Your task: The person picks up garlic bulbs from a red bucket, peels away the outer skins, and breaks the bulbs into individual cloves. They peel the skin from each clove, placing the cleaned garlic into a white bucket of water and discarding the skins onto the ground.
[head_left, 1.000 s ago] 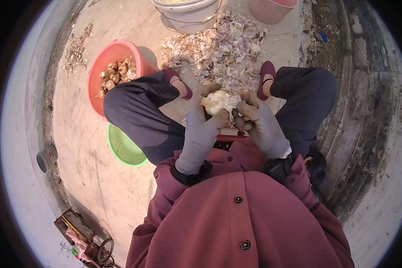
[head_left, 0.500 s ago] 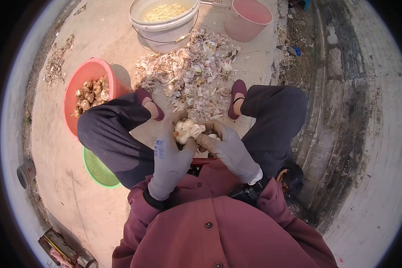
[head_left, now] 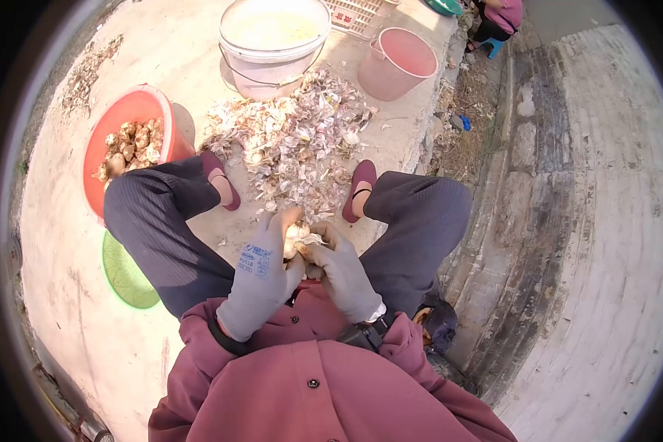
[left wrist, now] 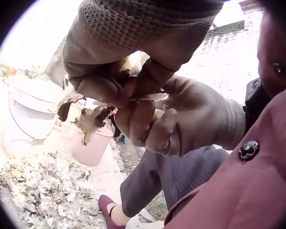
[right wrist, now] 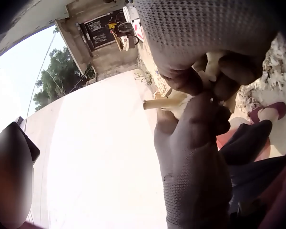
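The left hand (head_left: pixel 264 272) and right hand (head_left: pixel 342 275) both grip one garlic bulb (head_left: pixel 295 239), held between them. It is round and creamy white, with papery skin (head_left: pixel 314 239) and a pale, stiff stem (right wrist: pixel 161 103). Past it, garlic peels (head_left: pixel 295 140) lie heaped near a red basin (head_left: pixel 100 136).

Pale ground (head_left: pixel 70 295) bore a broad heap of papery garlic skins (head_left: pixel 298 140). Beyond it stood a white bucket (head_left: pixel 254 79) and a pink bucket (head_left: pixel 384 78); to the left, a red tub (head_left: pixel 96 151) and a green basin (head_left: pixel 127 276).
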The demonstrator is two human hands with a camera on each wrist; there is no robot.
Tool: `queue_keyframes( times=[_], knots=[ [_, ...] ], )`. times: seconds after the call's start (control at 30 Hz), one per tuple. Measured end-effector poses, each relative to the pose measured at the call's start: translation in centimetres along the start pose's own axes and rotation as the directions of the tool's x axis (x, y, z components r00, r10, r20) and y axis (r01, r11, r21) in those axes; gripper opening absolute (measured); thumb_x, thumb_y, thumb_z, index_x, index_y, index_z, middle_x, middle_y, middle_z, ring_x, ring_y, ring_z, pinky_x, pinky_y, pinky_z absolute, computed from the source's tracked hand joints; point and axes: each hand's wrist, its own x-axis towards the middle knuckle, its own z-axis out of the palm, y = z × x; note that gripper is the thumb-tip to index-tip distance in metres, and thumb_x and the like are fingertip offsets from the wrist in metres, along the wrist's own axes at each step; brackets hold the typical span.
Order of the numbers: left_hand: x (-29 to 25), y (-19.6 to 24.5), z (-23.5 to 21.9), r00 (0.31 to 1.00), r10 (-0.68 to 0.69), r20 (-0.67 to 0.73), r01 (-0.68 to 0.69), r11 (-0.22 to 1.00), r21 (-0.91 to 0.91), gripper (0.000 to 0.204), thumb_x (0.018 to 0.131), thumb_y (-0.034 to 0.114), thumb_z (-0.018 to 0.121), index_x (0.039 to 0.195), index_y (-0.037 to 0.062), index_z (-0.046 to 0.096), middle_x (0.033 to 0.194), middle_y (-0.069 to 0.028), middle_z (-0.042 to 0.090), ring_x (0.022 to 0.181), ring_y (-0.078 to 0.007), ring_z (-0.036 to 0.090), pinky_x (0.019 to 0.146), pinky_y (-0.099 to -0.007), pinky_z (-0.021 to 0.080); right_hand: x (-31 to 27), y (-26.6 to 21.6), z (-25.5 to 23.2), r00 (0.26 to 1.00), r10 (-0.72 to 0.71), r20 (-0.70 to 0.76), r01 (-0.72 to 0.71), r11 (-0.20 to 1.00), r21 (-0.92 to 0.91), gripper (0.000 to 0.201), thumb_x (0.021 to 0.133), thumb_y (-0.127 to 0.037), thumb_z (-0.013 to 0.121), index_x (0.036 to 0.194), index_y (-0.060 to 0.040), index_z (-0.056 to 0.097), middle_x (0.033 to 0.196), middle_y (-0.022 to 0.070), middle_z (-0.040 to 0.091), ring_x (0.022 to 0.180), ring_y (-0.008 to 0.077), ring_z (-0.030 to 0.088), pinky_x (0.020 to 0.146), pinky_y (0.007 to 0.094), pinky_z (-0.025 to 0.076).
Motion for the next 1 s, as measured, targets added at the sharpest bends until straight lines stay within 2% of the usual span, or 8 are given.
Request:
queue_keyframes(
  times=[0.07,0.43,0.5,0.53,0.67,0.83,0.93,1.0],
  knots=[
    [-0.1,-0.2,-0.3,0.998,-0.05,0.027,0.051,0.998,-0.034,0.058,0.077,-0.002,0.061,0.133,0.0006,0.046,0.114,-0.0234,0.052,0.096,-0.0419,0.058,0.08,-0.0425,0.049,0.2,0.7,0.3,1.0,-0.024,0.019,0.021,0.985,0.174,0.036,0.092,-0.009,0.059,0.125,-0.0001,0.05,0.089,0.0014,0.056,0.068,0.0031,0.045,0.057,0.0182,0.036],
    [0.2,0.0,-1.1,0.999,-0.031,-0.017,0.027,0.977,-0.213,0.056,0.08,-0.003,0.059,0.134,0.0019,0.045,0.113,-0.0215,0.054,0.1,-0.0348,0.058,0.085,-0.0401,0.048,0.0,-0.5,1.5,0.995,-0.102,-0.015,0.103,0.985,0.137,0.032,0.092,-0.005,0.059,0.122,0.0009,0.049,0.081,0.0012,0.054,0.062,0.0034,0.044,0.053,0.0183,0.033],
    [1.3,2.2,-2.1,0.978,-0.191,0.078,0.207,0.914,-0.349,0.056,0.08,-0.003,0.059,0.135,0.0015,0.046,0.111,-0.0144,0.056,0.1,-0.0235,0.058,0.086,-0.0347,0.049,0.2,-1.0,1.7,0.991,-0.134,-0.011,0.133,0.966,0.22,0.034,0.093,-0.009,0.06,0.124,0.0006,0.049,0.097,0.0036,0.059,0.079,0.0037,0.053,0.059,0.0176,0.04],
    [1.6,-0.8,-1.0,0.997,-0.07,0.028,0.075,0.956,-0.284,0.057,0.08,-0.001,0.059,0.135,-0.0002,0.045,0.113,-0.0149,0.057,0.1,-0.0219,0.059,0.086,-0.0326,0.05,0.3,-1.1,1.3,0.982,-0.183,0.034,0.173,0.964,0.2,0.035,0.095,-0.013,0.06,0.126,-0.0009,0.05,0.104,0.0021,0.059,0.085,0.0039,0.055,0.064,0.0181,0.043],
    [2.7,-0.7,0.3,0.945,-0.293,0.142,0.321,0.768,-0.554,0.055,0.081,-0.004,0.054,0.134,-0.002,0.042,0.115,-0.016,0.056,0.094,-0.02,0.063,0.078,-0.0287,0.054,1.2,1.1,-0.9,0.937,-0.349,0.032,0.349,0.937,-0.021,0.031,0.096,-0.024,0.062,0.12,-0.006,0.056,0.098,-0.0013,0.06,0.082,0.0066,0.054,0.07,0.023,0.043],
    [2.1,1.4,1.6,0.961,-0.275,0.042,0.248,0.777,-0.578,0.049,0.083,-0.004,0.051,0.132,-0.0022,0.047,0.118,-0.0108,0.052,0.101,-0.0182,0.055,0.089,-0.0267,0.047,-0.6,0.5,-1.5,0.95,-0.309,0.035,0.302,0.944,0.131,0.028,0.09,-0.011,0.066,0.113,0.0007,0.056,0.096,0.0029,0.061,0.089,0.0116,0.057,0.082,0.0295,0.048],
    [3.3,-0.7,1.8,0.972,-0.203,0.118,0.23,0.718,-0.657,0.047,0.09,0.008,0.049,0.135,-0.0022,0.042,0.117,-0.012,0.055,0.094,-0.0159,0.058,0.077,-0.0258,0.047,0.6,0.9,-2.2,0.827,-0.56,0.057,0.56,0.828,0.001,0.028,0.089,-0.009,0.065,0.114,-0.0004,0.057,0.099,0.0039,0.062,0.094,0.0123,0.057,0.087,0.0292,0.047],
    [3.4,-0.4,1.5,0.927,-0.3,0.227,0.375,0.68,-0.631,0.048,0.088,0.011,0.047,0.134,-0.0029,0.042,0.114,-0.013,0.056,0.092,-0.0166,0.058,0.076,-0.0263,0.048,0.5,0.9,-3.1,0.86,-0.503,0.087,0.5,0.864,0.053,0.03,0.088,-0.009,0.064,0.116,-0.0016,0.057,0.102,0.0049,0.062,0.1,0.0129,0.056,0.092,0.0299,0.046]
  ],
)
